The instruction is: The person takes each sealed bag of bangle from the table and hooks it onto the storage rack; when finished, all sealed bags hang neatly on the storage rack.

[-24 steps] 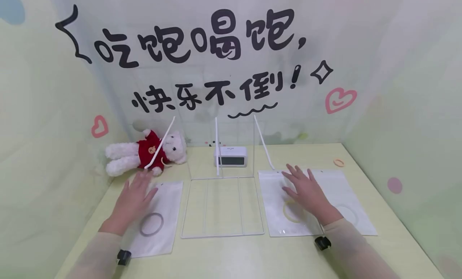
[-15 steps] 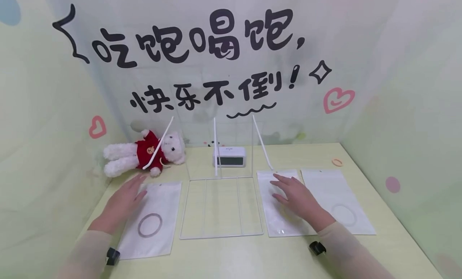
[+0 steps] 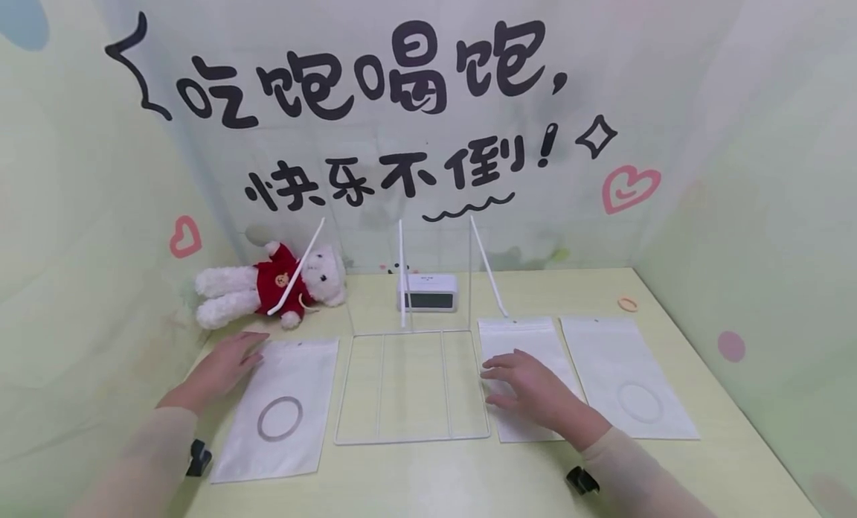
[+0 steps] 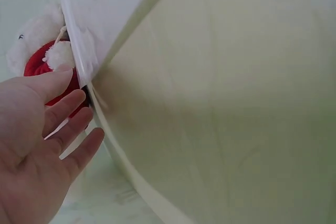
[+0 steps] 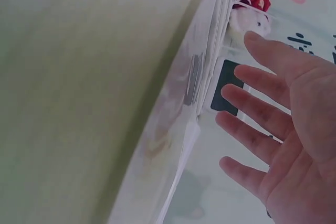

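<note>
In the head view my left hand (image 3: pixel 224 365) is over the upper left edge of a white flat bag (image 3: pixel 281 369) that shows a grey ring (image 3: pixel 262 420). Its fingers are spread and hold nothing, as the left wrist view confirms. My right hand (image 3: pixel 535 390) hovers across a second white bag (image 3: pixel 518 339), hiding its lower middle. In the right wrist view that hand's fingers (image 5: pixel 252 129) are apart, with nothing between them. A third white bag (image 3: pixel 616 354), farther right, shows a pale ring (image 3: pixel 620 401). Between the hands stands a white wire rack (image 3: pixel 411 441) with three slanting prongs.
A white plush toy (image 3: pixel 228 283) in a red shirt lies at the back left. Behind the rack sits a white digital clock (image 3: pixel 428 281). A small orange band (image 3: pixel 627 304) lies at the back right. Cloth walls (image 3: pixel 756 280) enclose the table (image 3: pixel 415 481) on three sides.
My right hand has come back toward me and leftward, now covering the yellow ring seen earlier. My left hand has drifted left, off most of its bag. The bags and rack stay put.
</note>
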### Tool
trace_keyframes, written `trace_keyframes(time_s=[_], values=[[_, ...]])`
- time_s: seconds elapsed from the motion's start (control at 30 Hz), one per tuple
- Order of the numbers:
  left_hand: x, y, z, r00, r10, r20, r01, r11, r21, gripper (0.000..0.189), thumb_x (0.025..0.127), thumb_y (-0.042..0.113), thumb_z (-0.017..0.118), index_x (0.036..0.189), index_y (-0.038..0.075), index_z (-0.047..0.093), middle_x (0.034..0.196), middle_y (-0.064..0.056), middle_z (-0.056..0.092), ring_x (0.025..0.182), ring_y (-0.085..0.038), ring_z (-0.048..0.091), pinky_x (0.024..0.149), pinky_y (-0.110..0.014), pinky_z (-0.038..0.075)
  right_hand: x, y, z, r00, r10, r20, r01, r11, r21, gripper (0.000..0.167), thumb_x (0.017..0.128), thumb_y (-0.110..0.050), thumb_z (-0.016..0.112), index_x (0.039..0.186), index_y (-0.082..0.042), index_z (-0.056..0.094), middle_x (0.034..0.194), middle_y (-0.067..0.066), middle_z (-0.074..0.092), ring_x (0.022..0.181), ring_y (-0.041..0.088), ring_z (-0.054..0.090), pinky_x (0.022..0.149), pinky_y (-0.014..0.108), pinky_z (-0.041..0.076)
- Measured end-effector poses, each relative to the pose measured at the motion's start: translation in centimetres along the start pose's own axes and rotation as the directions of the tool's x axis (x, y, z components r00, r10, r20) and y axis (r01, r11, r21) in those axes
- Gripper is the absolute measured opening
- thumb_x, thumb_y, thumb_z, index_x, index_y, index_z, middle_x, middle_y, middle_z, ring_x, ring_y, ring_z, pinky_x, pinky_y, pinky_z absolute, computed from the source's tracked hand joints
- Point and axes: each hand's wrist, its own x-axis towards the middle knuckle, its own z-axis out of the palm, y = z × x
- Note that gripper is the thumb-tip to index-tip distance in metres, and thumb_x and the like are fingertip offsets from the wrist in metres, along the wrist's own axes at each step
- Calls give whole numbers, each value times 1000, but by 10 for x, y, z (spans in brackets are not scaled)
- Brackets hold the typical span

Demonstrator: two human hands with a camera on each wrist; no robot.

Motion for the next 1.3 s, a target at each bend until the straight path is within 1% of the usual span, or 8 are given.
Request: trace_keyframes(time_s=[0.1, 0.3, 0.5, 0.63, 0.83, 1.03, 1.13, 1.3], values=[[3, -2, 2, 1000, 3, 2, -3, 1000, -20, 43, 101, 11, 64, 141, -3, 57, 141, -30, 57, 133, -54, 48, 111, -69, 41, -2, -4, 3, 1000, -10, 25, 10, 1000, 8, 34, 82, -28, 86, 110, -10, 78, 121, 7, 74, 115, 27, 68, 107, 66, 48], [3, -5, 4, 1000, 2, 8, -2, 999, -46, 41, 101, 10, 64, 139, -4, 59, 140, -30, 58, 132, -53, 48, 111, -69, 41, -5, -11, 4, 995, 7, 101, -8, 1000, 17, 35, 83, -33, 85, 110, -13, 78, 125, 5, 72, 122, 27, 64, 111, 73, 40], [7, -12, 2, 999, -30, 45, 34, 996, -86, 38, 100, 10, 66, 135, -3, 62, 135, -28, 60, 127, -51, 53, 105, -68, 47, -4, -13, 1, 993, 3, 118, -6, 1000, 25, 39, 80, -32, 87, 112, -11, 77, 128, 7, 70, 126, 29, 62, 111, 75, 38], [12, -19, 3, 997, -48, 60, 54, 994, -97, 36, 99, 10, 68, 132, -1, 64, 131, -25, 63, 121, -47, 58, 102, -66, 51, -4, -14, 0, 992, 2, 126, -6, 999, 35, 41, 79, -31, 88, 112, -10, 76, 128, 7, 70, 127, 30, 62, 110, 76, 38], [18, -22, 7, 995, -91, 51, 97, 987, -131, 30, 97, 9, 70, 127, 2, 66, 117, -16, 68, 105, -33, 63, 91, -55, 58, -5, -14, 0, 991, 11, 134, -16, 999, 36, 41, 79, -31, 88, 112, -9, 76, 129, 7, 69, 128, 31, 61, 110, 76, 39], [21, -21, 5, 989, -141, 53, 148, 973, -175, 27, 97, 8, 71, 123, 4, 67, 107, -12, 69, 97, -27, 61, 81, -40, 58, -5, -13, 1, 991, 16, 136, -20, 999, 29, 41, 80, -32, 88, 113, -9, 77, 130, 8, 69, 129, 31, 61, 111, 75, 38], [22, -24, 6, 990, -136, 41, 141, 972, -185, 25, 96, 8, 71, 120, 4, 68, 102, -10, 68, 94, -25, 60, 79, -36, 57, -5, -12, 1, 990, 19, 139, -24, 999, 30, 41, 81, -32, 87, 113, -9, 77, 130, 8, 69, 129, 31, 60, 112, 75, 38], [20, -30, 7, 995, -95, 2, 93, 976, -197, 20, 95, 6, 72, 115, 4, 69, 97, -8, 69, 91, -23, 62, 77, -29, 55, -6, -11, 3, 990, 17, 140, -22, 999, 35, 40, 81, -32, 87, 112, -10, 77, 130, 7, 69, 129, 31, 60, 112, 75, 38]])
